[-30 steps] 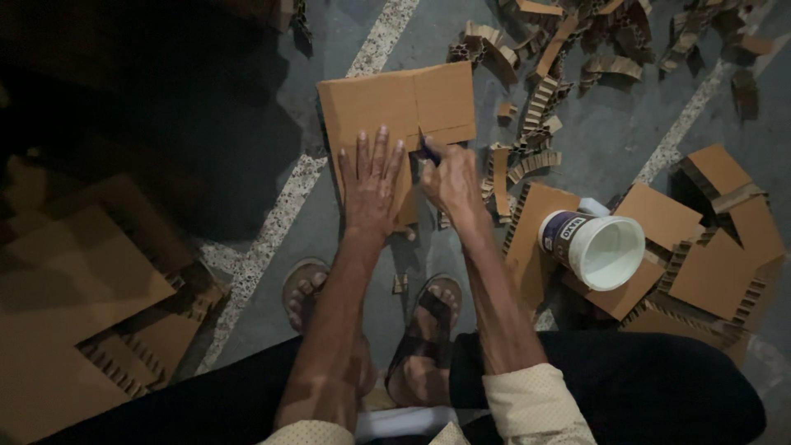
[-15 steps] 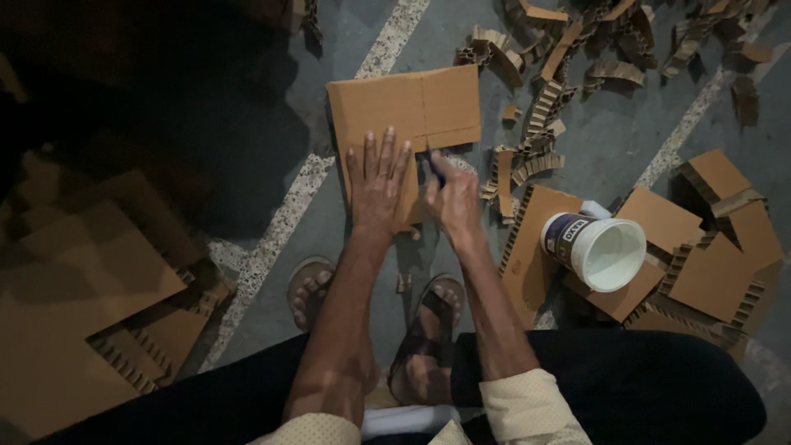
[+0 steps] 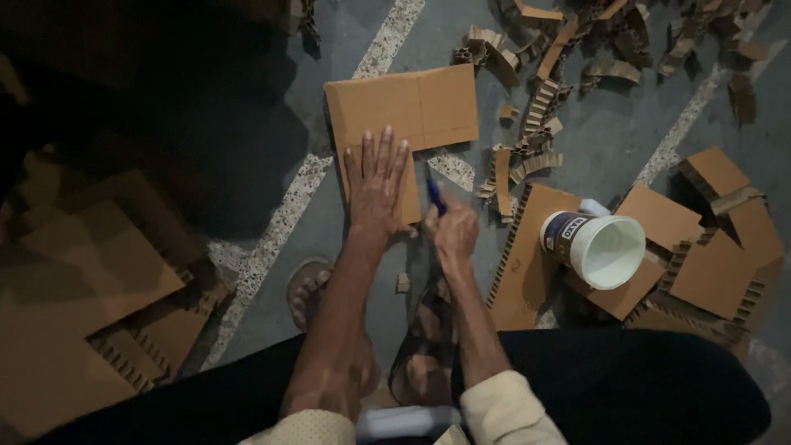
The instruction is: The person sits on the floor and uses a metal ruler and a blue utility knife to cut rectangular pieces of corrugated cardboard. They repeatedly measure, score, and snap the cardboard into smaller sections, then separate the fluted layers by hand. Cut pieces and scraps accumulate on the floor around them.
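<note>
An L-shaped brown cardboard piece [image 3: 412, 107] lies flat on the grey floor in front of me. My left hand [image 3: 375, 185] presses flat on its lower part, fingers spread. My right hand [image 3: 451, 231] is closed around a blue-handled cutter [image 3: 435, 194], whose tip points up along the cardboard's right edge. My two sandalled feet [image 3: 311, 288] rest on the floor below the hands.
A white plastic bucket [image 3: 601, 247] lies tipped on cardboard sheets [image 3: 527, 255] at my right. Honeycomb cardboard strips [image 3: 535, 156] litter the floor above it. More cardboard sheets [image 3: 91, 288] are stacked at left. A pale speckled line [image 3: 288, 214] crosses the floor.
The right hand has drawn the cutter down along the cardboard's right edge, toward me. The left hand has stayed pressed on the sheet.
</note>
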